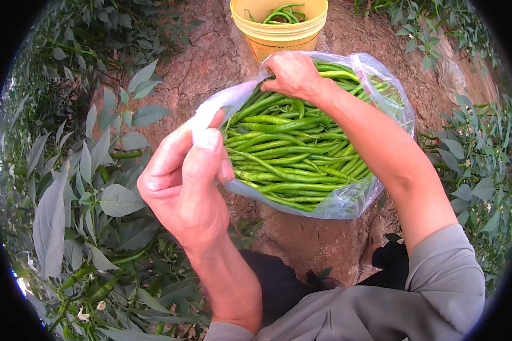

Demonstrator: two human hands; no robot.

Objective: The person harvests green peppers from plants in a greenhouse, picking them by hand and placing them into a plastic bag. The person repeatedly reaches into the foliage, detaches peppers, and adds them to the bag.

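Observation:
A clear plastic bag (392, 91) stands before me on the soil, its mouth wide, filled with long green chili peppers (288, 149) lying mostly side by side. Between thumb and fingers, my left hand (187, 179) pinches the bag's rim at its left side and holds it stretched out. My right hand (294, 74) reaches across to the far edge of the bag, its fingers bent down at the rim beside the peppers. Those fingertips are partly hidden, and whether they grip the plastic does not show.
Just beyond the bag is a yellow plastic bucket (277, 32) with some green peppers (286, 15) inside. Leafy pepper plants (119, 200) crowd the left, and more plants (469, 157) line the right. Bare reddish soil (187, 68) runs between the rows. My feet are below the bag.

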